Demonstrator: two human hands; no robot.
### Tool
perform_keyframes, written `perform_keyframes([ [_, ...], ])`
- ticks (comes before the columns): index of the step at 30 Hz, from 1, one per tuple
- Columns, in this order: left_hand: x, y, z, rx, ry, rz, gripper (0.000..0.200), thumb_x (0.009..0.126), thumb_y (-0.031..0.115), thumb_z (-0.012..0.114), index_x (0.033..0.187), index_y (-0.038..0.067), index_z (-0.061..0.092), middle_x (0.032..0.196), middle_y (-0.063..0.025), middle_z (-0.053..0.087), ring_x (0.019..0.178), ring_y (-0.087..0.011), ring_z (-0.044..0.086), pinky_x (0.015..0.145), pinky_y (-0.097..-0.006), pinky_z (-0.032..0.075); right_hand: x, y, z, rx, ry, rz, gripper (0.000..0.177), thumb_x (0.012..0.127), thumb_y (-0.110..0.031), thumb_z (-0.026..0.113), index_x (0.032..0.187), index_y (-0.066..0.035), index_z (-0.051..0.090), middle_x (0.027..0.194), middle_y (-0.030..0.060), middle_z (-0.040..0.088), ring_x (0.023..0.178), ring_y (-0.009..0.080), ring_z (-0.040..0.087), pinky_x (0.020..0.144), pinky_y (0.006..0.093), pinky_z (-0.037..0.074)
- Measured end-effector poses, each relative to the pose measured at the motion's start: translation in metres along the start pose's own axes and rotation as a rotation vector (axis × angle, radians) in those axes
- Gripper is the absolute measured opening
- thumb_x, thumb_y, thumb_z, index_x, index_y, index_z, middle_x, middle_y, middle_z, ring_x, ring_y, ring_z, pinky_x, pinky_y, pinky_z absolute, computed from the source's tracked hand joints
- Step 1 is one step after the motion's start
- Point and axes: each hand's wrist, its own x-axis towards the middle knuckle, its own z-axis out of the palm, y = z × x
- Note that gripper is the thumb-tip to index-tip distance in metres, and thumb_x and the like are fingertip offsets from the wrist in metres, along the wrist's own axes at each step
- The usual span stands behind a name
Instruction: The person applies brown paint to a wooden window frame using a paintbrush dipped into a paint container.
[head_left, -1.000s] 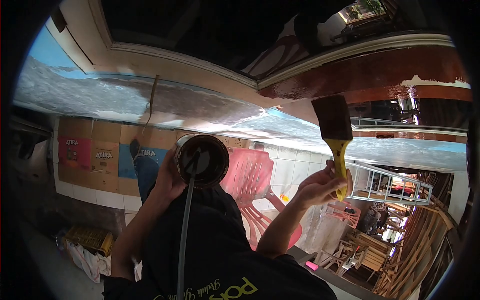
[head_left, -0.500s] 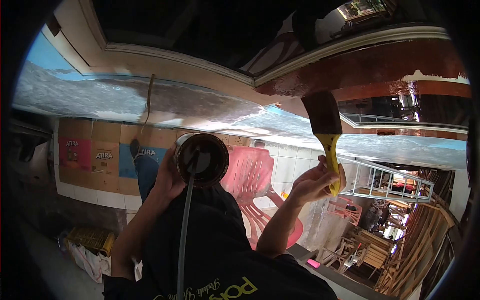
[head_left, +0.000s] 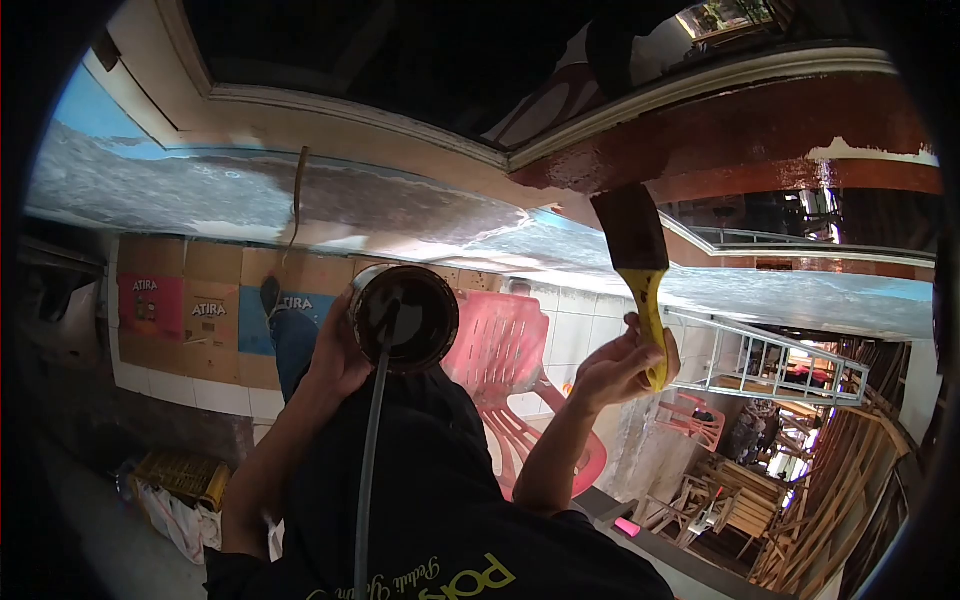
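Note:
My left hand (head_left: 340, 345) is closed around the side of an open paint can (head_left: 452, 325), with dark brown paint in it and streaks on its rim. A thin grey rod or tube (head_left: 370, 470) crosses in front of the can and runs down past my dark shirt. Between the fingers of my right hand (head_left: 622, 366) is the yellow handle of a wide paintbrush (head_left: 650, 295), bristles upward. Its dark bristle tips meet the lower edge of the window frame (head_left: 740, 130), which is coated in glossy red-brown there. Further left the frame (head_left: 330, 115) is pale and unpainted.
A red plastic chair (head_left: 495, 335) stands just beyond the can. Flattened cardboard (head_left: 210, 345) covers the floor at left. An aluminium ladder (head_left: 770, 360) and piled wooden strips (head_left: 850, 500) are at right. A yellow crate (head_left: 185, 475) sits lower left.
My right hand and the paintbrush have shifted slightly left along the frame's lower edge. The left hand and the paint can have stayed almost still.

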Motion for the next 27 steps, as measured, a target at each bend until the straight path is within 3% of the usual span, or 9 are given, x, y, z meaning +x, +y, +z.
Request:
perform_keyframes([
  [3, 0.000, -0.001, -0.001, 0.001, 0.020, 0.014, 0.048, 0.093, 0.041, 0.044, 0.126, 0.006, 0.044, 0.119, -0.0107, 0.055, 0.108, -0.0229, 0.056, 0.088, -0.0398, 0.051, -0.005, -0.008, -0.001, 0.172, 0.025, 0.037, 0.038, 0.094, -0.034, 0.049, 0.107, 0.000, 0.041, 0.082, 0.0170, 0.060, 0.074, 0.0225, 0.063, 0.072, 0.0280, 0.052],
  [8, 0.001, -0.001, 0.002, 0.047, -0.002, -0.003, 0.048, 0.093, 0.041, 0.044, 0.126, 0.006, 0.044, 0.119, -0.0100, 0.055, 0.108, -0.0227, 0.056, 0.089, -0.0403, 0.050, -0.007, -0.011, 0.023, 0.117, -0.068, 0.031, 0.035, 0.094, -0.031, 0.049, 0.106, 0.001, 0.040, 0.089, 0.0163, 0.054, 0.078, 0.0232, 0.063, 0.072, 0.0296, 0.054],
  [12, 0.002, -0.002, -0.001, 0.030, -0.007, 0.006, 0.048, 0.093, 0.041, 0.044, 0.126, 0.006, 0.044, 0.119, -0.0104, 0.055, 0.108, -0.0227, 0.056, 0.088, -0.0401, 0.050, -0.006, -0.005, 0.015, 0.072, -0.052, 0.030, 0.038, 0.093, -0.032, 0.050, 0.106, 0.001, 0.040, 0.090, 0.0179, 0.056, 0.078, 0.0238, 0.064, 0.074, 0.0296, 0.054],
  [15, 0.000, 0.000, -0.001, -0.003, 0.022, 0.011, 0.048, 0.092, 0.043, 0.044, 0.120, 0.006, 0.053, 0.117, -0.0125, 0.058, 0.105, -0.0251, 0.057, 0.090, -0.0423, 0.047, -0.007, -0.006, 0.009, -0.014, -0.015, 0.035, 0.039, 0.096, -0.034, 0.043, 0.106, 0.004, 0.036, 0.083, 0.0215, 0.054, 0.071, 0.0267, 0.061, 0.063, 0.0307, 0.051],
  [19, 0.001, 0.001, 0.000, 0.017, -0.012, 0.006, 0.049, 0.092, 0.042, 0.045, 0.126, 0.006, 0.044, 0.118, -0.0110, 0.055, 0.107, -0.0230, 0.056, 0.086, -0.0393, 0.052, -0.010, -0.013, 0.009, 0.093, -0.053, 0.040, 0.039, 0.096, -0.033, 0.043, 0.106, 0.004, 0.035, 0.085, 0.0214, 0.053, 0.073, 0.0271, 0.061, 0.065, 0.0326, 0.052],
  [20, 0.001, 0.001, -0.001, 0.023, -0.005, 0.000, 0.049, 0.092, 0.042, 0.045, 0.126, 0.007, 0.044, 0.118, -0.0110, 0.055, 0.107, -0.0231, 0.056, 0.086, -0.0394, 0.052, -0.011, -0.015, 0.015, 0.176, -0.073, 0.026, 0.037, 0.093, -0.032, 0.050, 0.107, 0.000, 0.040, 0.088, 0.0168, 0.057, 0.076, 0.0231, 0.064, 0.073, 0.0288, 0.054],
  [27, 0.002, 0.001, 0.000, 0.025, 0.026, -0.023, 0.048, 0.092, 0.042, 0.045, 0.126, 0.007, 0.044, 0.118, -0.0106, 0.055, 0.106, -0.0231, 0.057, 0.086, -0.0395, 0.052, -0.014, -0.007, 0.019, 0.071, -0.098, 0.050, 0.035, 0.094, -0.030, 0.048, 0.106, 0.002, 0.040, 0.090, 0.0187, 0.056, 0.077, 0.0248, 0.063, 0.073, 0.0292, 0.055],
])
